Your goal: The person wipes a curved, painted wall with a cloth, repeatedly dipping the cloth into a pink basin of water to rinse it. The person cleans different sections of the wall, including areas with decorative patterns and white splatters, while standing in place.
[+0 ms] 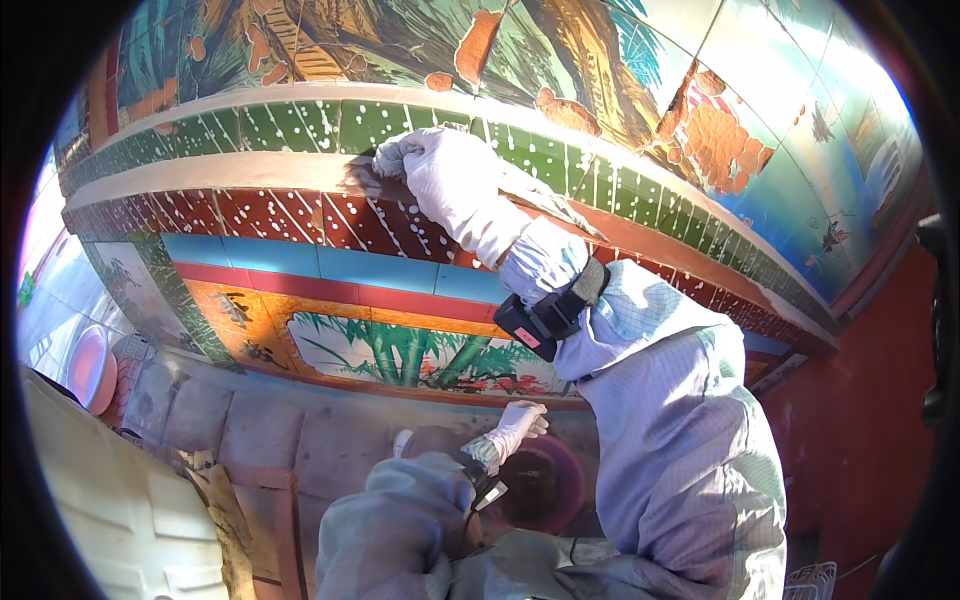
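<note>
My right hand [442, 165], in a pale glove, presses down on the tiled ledge [262, 171] of a painted wall. A greyish cloth [544, 196] trails out from under that hand and past the wrist along the ledge. A dark damp-looking patch shows on the ledge beside the fingers. Lower down, my left hand [519, 424], also gloved, hangs above the rim of a pink plastic basin [574, 480]. Its fingers are loosely curled, and I see nothing in them. Dark liquid fills part of the basin, which stands on the floor close to my body.
Peeling patches [724, 142] mark the painted mural above the ledge. White-speckled green tiles [300, 126] and red tiles [270, 217] border the ledge. Another pink basin [94, 367] stands at far left. A large pale moulded object [127, 510] occupies the lower left, near a brownish-red bar [287, 525].
</note>
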`<state>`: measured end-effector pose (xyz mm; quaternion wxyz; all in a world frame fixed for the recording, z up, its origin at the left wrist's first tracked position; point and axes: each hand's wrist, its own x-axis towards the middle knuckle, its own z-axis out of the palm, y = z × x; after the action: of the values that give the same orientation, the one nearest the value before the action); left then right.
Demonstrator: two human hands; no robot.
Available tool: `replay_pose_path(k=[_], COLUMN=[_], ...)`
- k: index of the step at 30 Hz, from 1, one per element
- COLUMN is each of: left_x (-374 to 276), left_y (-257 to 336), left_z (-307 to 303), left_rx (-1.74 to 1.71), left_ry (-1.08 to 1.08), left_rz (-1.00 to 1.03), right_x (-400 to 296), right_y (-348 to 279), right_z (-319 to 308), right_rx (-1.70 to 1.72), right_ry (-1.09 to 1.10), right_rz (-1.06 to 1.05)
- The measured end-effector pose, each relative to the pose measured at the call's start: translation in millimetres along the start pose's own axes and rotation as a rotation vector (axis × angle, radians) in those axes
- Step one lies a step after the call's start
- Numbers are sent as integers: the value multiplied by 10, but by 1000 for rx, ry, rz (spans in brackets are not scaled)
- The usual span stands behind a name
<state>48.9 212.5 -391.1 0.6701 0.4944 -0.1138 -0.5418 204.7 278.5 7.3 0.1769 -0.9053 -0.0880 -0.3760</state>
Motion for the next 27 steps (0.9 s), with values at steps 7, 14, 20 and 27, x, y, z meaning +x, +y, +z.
replay_pose_path(k=[7,14,20,27], left_x=[-82,-229,-189,-121], left_y=[84,194,149,155], left_z=[-57,-90,-85,-159], left_rx=[-26,-59,-72,-119], left_ry=[34,6,-16,39], left_rz=[14,14,42,38], right_x=[-246,-113,336,521], right_y=[55,10,-432,-515], right_z=[-631,-46,794,729], right_rx=[543,218,68,-58], right_ry=[-571,-260,-210,-403], right_rz=[221,-7,-49,-133])
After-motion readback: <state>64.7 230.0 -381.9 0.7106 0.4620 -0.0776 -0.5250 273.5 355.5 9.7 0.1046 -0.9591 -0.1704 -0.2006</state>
